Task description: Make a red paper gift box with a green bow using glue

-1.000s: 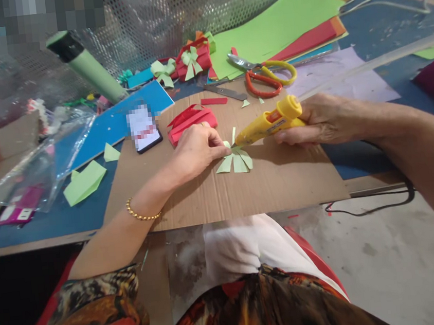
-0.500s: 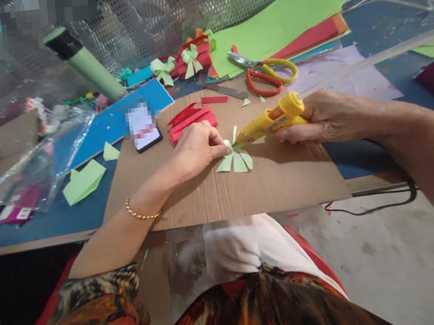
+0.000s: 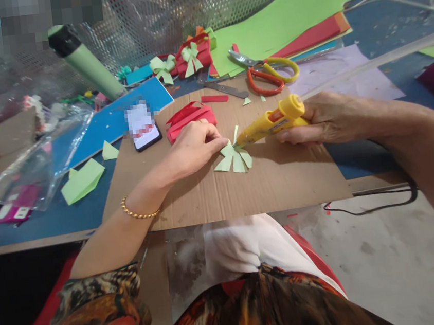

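Observation:
My right hand point(image 3: 317, 118) is wrapped round a yellow hot glue gun point(image 3: 270, 119), with a long clear glue stick point(image 3: 365, 64) running out of its back. The gun's nozzle points left and meets the middle of a pale green paper cutout point(image 3: 236, 160) with several splayed strips. My left hand point(image 3: 199, 142) is closed, its thumb and finger pinching the cutout's left edge. Behind that hand lies a folded red paper piece point(image 3: 191, 117), partly covered by it. All of this rests on a cardboard sheet point(image 3: 205, 200).
Scissors point(image 3: 263, 69) and a metal strip point(image 3: 227, 89) lie behind the cardboard. Red paper boxes with green bows point(image 3: 192, 59) stand further back, beside green sheets point(image 3: 280, 26). To the left are a phone point(image 3: 143, 126), a blue board point(image 3: 100, 125) and a green bottle point(image 3: 90, 67).
My left fingertips have shifted slightly up and left on the green cutout. The glue gun stays at the middle of the cutout, almost unmoved.

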Available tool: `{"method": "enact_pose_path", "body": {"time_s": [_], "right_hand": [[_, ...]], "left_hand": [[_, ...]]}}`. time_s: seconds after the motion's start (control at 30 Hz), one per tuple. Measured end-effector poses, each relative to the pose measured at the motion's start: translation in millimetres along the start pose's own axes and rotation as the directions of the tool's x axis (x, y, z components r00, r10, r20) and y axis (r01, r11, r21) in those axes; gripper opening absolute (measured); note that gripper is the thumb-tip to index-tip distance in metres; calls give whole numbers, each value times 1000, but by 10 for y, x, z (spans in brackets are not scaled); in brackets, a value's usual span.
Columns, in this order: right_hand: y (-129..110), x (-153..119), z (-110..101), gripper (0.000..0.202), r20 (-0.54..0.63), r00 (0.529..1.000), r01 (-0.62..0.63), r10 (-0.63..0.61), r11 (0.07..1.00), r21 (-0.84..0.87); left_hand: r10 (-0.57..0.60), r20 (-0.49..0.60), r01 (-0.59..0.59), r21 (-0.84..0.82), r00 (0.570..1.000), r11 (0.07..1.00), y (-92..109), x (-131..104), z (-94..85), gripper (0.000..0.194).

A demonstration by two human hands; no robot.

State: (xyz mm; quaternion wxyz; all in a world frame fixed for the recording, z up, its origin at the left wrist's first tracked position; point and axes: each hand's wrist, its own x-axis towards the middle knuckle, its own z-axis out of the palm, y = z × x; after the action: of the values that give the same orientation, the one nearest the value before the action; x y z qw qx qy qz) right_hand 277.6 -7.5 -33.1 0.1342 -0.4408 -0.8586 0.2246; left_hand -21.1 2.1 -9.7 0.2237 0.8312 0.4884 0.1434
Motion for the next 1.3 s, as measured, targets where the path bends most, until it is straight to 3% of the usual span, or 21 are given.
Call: {"method": "enact_pose_path", "body": {"time_s": [0.13, 0.53, 0.7, 0.9, 1.07, 1.23, 1.3], "right_hand": [[18, 1, 3, 58, 27, 1000, -15, 14, 1000, 20], [39, 0, 12, 52, 41, 999, -19, 20, 1000, -13], [21, -1, 15, 66, -11, 998, 58, -58, 998, 17], [-40, 2, -6, 68, -15, 997, 70, -69, 996, 63], [-39, -5, -20, 59, 20, 999, 35, -38, 991, 126], [-16, -6, -16, 58, 38, 999, 9, -14, 993, 117], [-16, -4, -16, 55, 43, 999, 18, -23, 993, 113]], "left_hand": [[-57, -29, 57, -27, 998, 998, 40, -36, -31, 17], [-85, -31, 79, -148, 996, 986, 46, -66, -44, 13], [-86, -39, 80, -150, 996, 986, 51, -75, -47, 10], [1, -119, -14, -101, 993, 995, -1, -72, -27, 3], [112, -113, -114, -10, 987, 993, -10, -128, -11, 7], [171, -265, -158, 71, 949, 985, 14, -234, -79, 13], [248, -228, -229, 108, 942, 968, 53, -289, -97, 14]]}}
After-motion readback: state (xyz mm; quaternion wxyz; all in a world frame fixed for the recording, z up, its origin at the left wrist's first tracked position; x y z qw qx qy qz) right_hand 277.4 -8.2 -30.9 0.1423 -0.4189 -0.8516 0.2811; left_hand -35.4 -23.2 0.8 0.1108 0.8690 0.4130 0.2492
